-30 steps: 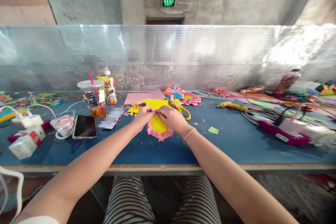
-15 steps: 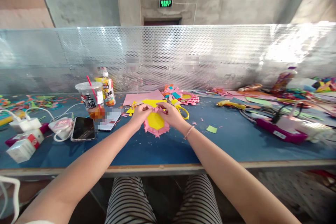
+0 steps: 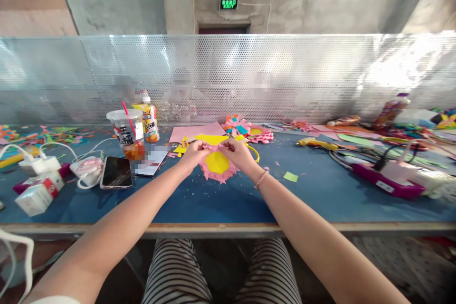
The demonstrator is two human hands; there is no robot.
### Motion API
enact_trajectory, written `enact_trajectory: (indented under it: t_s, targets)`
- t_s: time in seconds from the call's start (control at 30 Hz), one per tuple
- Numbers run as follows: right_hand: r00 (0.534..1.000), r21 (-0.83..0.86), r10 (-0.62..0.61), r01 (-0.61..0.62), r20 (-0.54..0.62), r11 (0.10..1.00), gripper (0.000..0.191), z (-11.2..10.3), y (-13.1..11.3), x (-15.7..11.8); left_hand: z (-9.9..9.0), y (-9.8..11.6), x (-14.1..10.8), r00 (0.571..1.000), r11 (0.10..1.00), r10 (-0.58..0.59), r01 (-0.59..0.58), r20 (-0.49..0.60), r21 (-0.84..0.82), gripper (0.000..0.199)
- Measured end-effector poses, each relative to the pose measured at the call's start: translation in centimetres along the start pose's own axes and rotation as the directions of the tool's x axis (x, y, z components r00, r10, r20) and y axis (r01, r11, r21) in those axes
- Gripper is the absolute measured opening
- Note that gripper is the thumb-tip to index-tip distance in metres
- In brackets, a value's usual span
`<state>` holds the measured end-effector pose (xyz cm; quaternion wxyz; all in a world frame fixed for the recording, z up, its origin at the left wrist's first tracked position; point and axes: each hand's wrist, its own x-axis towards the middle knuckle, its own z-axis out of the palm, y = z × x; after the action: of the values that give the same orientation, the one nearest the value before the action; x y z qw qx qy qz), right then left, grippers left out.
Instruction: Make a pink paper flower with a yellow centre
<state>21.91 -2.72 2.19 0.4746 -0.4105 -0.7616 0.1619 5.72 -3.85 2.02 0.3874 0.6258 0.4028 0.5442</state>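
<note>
A paper flower [image 3: 218, 164] with a yellow centre and a ring of folded pink petals is held just above the blue table [image 3: 171, 206]. My left hand [image 3: 196, 154] pinches its far edge from the left. From the right, my right hand [image 3: 237, 153] pinches the same edge, fingertips close to the left ones. The fingers cover the petals at the top. Behind the hands lie yellow paper [image 3: 212, 139], a pink sheet [image 3: 199, 131] and the yellow handle of what look like scissors [image 3: 257, 154], partly hidden.
Left are a phone [image 3: 117, 172], an iced drink cup [image 3: 126, 133], a bottle [image 3: 150, 121] and chargers [image 3: 39, 165]. Finished-looking paper flowers [image 3: 260, 134] lie behind. On the right are a yellow glue gun [image 3: 315, 143], a purple power strip [image 3: 386, 183] and a green paper square [image 3: 290, 176].
The whole view has shifted slightly, so things sit a little further right. Both hands keep their pinch on the flower, with only small finger movement.
</note>
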Motion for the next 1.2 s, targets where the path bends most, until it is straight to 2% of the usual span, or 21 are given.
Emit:
enact_trajectory:
  t_s: [0.2,0.47,0.63,0.83,1.0,1.1,1.2]
  targets:
    - [0.999,0.056,-0.019,0.017,0.049,0.998,0.020,0.4,0.5,0.1,0.0,-0.5,0.2,1.000,1.000,0.012,-0.012,0.021,0.001,0.024]
    - [1.000,0.067,0.017,-0.016,-0.004,0.998,0.018,0.0,1.0,0.3,-0.3,-0.9,0.6,0.993,0.999,0.050,-0.048,-0.111,0.023,0.021]
    - [1.000,0.041,0.005,-0.005,-0.011,0.999,0.015,-0.2,0.7,0.2,-0.1,-0.6,0.2,0.999,1.000,-0.004,0.005,-0.044,0.028,0.015]
    - [1.000,0.046,-0.009,0.007,0.026,0.999,0.018,0.1,0.8,0.1,-0.2,-0.6,0.3,0.999,0.999,0.029,-0.030,0.024,0.031,0.022]
    - [0.996,0.094,0.007,-0.015,0.086,0.995,0.021,0.4,0.6,0.0,-0.6,0.0,0.3,0.993,0.982,0.049,-0.069,0.110,0.179,0.023]
    - [0.990,0.091,0.016,-0.029,0.139,0.995,0.019,0.2,0.1,-0.1,-0.7,0.2,0.2,0.994,0.975,0.032,-0.055,0.106,0.216,0.020]
    - [0.984,0.113,0.058,-0.078,0.168,0.991,0.018,0.0,-0.4,-0.1,-0.8,0.1,0.3,0.996,0.987,-0.024,0.010,0.087,0.161,0.016]
